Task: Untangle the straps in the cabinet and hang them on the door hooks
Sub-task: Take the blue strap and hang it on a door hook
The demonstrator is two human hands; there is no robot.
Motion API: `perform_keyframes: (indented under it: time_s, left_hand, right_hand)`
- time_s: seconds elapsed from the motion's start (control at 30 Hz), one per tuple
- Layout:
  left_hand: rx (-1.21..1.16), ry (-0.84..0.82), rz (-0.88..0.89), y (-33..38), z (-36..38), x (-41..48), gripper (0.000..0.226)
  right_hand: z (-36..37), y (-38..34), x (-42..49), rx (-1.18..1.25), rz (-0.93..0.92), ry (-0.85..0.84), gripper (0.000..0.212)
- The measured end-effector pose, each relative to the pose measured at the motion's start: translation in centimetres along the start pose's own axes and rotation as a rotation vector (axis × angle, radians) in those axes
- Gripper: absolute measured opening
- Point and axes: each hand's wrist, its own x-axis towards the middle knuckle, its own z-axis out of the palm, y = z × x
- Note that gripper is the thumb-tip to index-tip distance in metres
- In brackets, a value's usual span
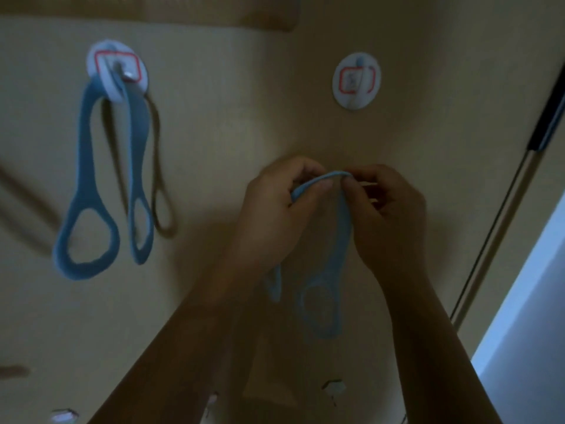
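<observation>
A blue strap [88,185] with looped ends hangs from the left round white hook [117,75] on the beige door. The right hook [356,80] holds nothing. Below that hook, my left hand [275,206] and my right hand [388,209] both pinch the top fold of a second blue strap [321,301]. Its two looped ends dangle between my forearms, partly hidden behind my left wrist. The top of the strap sits well below the right hook.
The beige door panel [232,123] fills the view. A dark gas strut [501,203] runs diagonally along the right edge, with a bright opening at the lower right. Small metal fittings [333,388] show near the bottom.
</observation>
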Motion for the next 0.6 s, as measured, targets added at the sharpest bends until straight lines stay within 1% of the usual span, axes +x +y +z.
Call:
perform_keyframes:
  time_s: [0.13, 0.2, 0.3, 0.37, 0.43, 0.5, 0.6]
  left_hand:
    - [0.045, 0.077, 0.103, 0.9, 0.2, 2.2, 0.008]
    - [0.111, 0.107, 0.157, 1.4, 0.3, 3.6, 0.012]
    - [0.174, 0.118, 0.220, 2.3, 0.3, 5.6, 0.016]
    - [0.175, 0.158, 0.223, 2.8, 0.3, 6.8, 0.018]
    - [0.140, 0.204, 0.224, 3.4, 0.5, 7.9, 0.019]
    - [0.111, 0.226, 0.207, 3.8, 0.8, 8.8, 0.016]
    - [0.103, 0.174, 0.118, 3.6, 1.5, 9.6, 0.007]
  right_hand:
    - [0.3, -0.8, 2.5, -0.002, -0.108, 0.120, 0.011]
    - [0.3, -1.2, 3.9, -0.032, -0.194, 0.172, 0.012]
    - [0.2, -1.6, 5.9, -0.099, -0.267, 0.222, 0.015]
    - [0.3, -2.1, 6.8, -0.160, -0.345, 0.261, 0.016]
    - [0.5, -2.6, 7.7, -0.157, -0.397, 0.296, 0.018]
    - [0.7, -2.7, 8.7, -0.130, -0.400, 0.314, 0.019]
    - [1.0, -2.0, 9.5, -0.065, -0.288, 0.264, 0.025]
